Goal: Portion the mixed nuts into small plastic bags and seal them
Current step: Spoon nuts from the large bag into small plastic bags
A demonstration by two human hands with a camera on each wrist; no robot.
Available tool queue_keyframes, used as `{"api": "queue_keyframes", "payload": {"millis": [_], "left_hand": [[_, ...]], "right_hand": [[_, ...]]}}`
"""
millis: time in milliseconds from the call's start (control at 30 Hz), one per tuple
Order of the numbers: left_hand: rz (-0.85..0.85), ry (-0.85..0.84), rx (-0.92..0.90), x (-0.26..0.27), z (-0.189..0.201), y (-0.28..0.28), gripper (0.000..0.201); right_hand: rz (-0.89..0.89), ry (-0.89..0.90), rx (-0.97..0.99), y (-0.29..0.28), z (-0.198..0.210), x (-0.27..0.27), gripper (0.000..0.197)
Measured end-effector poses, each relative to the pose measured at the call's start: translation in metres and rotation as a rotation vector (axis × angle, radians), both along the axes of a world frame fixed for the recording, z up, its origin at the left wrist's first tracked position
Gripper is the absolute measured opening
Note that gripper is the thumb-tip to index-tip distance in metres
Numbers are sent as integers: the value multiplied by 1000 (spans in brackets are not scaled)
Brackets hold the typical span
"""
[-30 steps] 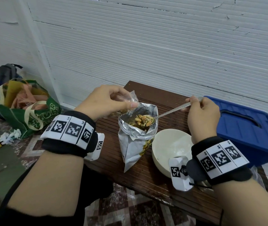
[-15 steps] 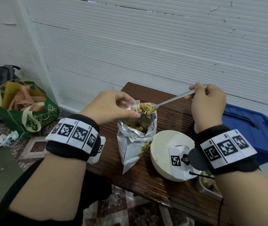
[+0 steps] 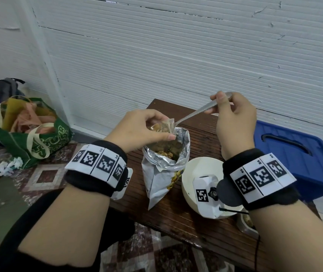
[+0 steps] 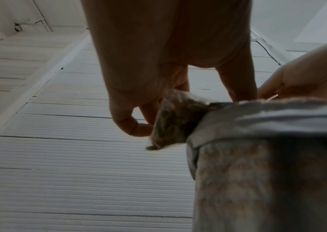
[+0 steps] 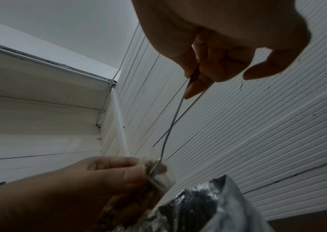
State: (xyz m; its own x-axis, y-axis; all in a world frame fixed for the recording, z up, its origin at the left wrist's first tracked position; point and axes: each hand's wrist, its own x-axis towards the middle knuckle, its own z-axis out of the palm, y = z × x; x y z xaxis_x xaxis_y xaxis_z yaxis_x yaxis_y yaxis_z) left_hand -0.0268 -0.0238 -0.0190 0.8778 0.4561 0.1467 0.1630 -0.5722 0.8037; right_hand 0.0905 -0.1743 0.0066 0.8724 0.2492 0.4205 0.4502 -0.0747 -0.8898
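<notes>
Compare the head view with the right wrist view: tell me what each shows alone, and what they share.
Only the head view shows the white bowl, the blue bin, the green bag on the floor and the wooden table. Only the right wrist view shows the spoon's bowl inside the mouth of the small plastic bag. Both show the spoon, the foil pouch, the left hand and the right hand.

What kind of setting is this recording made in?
Probably an informal home corner, not a commercial kitchen: a low wooden table against a white ribbed wall, a stuffed green tote bag on the patterned tile floor.
</notes>
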Motion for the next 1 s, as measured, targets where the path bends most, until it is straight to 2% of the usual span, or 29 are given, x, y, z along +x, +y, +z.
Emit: {"api": "queue_keyframes", "payload": {"millis": [200, 333, 500, 633, 867, 1000], "left_hand": [[50, -50, -22, 1, -1, 0, 36], [104, -73, -24, 0, 1, 6, 31], [143, -69, -55, -3, 2, 15, 29], [186, -142, -94, -5, 3, 17, 26], [148, -202, -110, -3, 5, 12, 32], [103, -189, -92, -3, 6, 8, 14]], "right_hand": [[152, -126, 148, -4, 3, -8, 19], [76, -171, 226, -11, 8, -6, 18], [-116, -127, 277, -19, 7, 1, 22], [-161, -62, 143, -22, -5, 3, 23], [-49, -92, -209, -18, -40, -11, 19], [4, -95, -341, -13, -55, -19, 14]]}}
